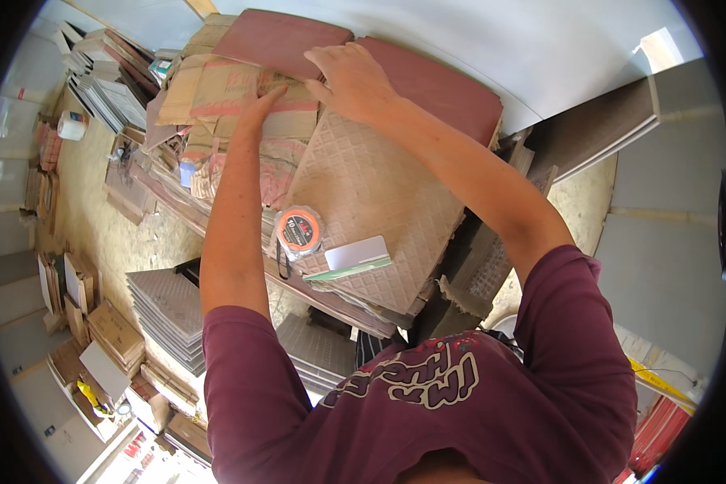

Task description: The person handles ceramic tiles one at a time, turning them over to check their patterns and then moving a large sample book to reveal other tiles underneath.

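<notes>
My right hand (pixel 353 81) is open, fingers stretched out, over the near edges of two dark red tiles, the left tile (pixel 282 39) and the right tile (pixel 436 85). Nothing shows in its grasp. My left hand (pixel 260 103) is over torn brown cardboard (pixel 210 87) left of it, thumb apart; its other fingers are partly hidden, and I see nothing held. Below my hands lies a beige tile (pixel 371 194) with a raised grid pattern. On it rest an orange and grey tape measure (pixel 300 231), a white card (pixel 356 253) and a green-edged strip (pixel 348 269).
A pale wall (pixel 540 48) stands behind the pile. A large brown panel (pixel 597 129) leans at the right. Stacked grey tiles (pixel 169 306) stand at the lower left, with cardboard boxes (pixel 114 335) beyond. More tiles (pixel 113 81) lean at the far left near a white roll (pixel 72 125).
</notes>
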The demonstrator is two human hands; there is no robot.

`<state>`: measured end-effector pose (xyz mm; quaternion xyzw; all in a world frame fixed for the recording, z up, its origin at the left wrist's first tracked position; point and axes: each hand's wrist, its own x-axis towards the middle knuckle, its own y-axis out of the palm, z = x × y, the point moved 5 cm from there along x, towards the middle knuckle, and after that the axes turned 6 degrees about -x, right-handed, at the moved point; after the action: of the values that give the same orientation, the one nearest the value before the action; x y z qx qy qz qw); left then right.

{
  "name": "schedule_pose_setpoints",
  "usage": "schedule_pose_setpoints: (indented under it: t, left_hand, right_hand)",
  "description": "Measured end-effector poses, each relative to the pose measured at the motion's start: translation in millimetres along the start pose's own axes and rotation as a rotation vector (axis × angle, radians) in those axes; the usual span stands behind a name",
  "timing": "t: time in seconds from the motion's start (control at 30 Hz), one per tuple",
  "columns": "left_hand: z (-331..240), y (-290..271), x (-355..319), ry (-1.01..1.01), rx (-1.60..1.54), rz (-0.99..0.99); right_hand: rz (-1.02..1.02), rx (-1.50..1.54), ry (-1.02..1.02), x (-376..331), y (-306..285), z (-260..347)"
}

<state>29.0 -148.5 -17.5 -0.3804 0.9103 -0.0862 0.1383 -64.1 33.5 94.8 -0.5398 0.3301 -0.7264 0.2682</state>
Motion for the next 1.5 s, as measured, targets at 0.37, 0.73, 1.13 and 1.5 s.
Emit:
schedule_pose_setpoints:
  t: [0.37, 0.73, 1.13, 1.5]
  left_hand:
    - [0, -2, -7, 0.218, -0.008, -0.061]
    - [-27, 79, -69, -0.128, -0.288, 0.181]
    - [-26, 106, -80, -0.237, -0.547, 0.211]
    - [-6, 112, -72, -0.432, -0.785, 0.118]
  right_hand:
    - [0.099, -0.019, 0.287, -29, -79, -53]
    - [0.151, -0.154, 0.505, -109, -62, -114]
    - [0.163, -0.254, 0.541, -104, -60, -119]
    - [0.254, -0.249, 0.488, -100, -56, -102]
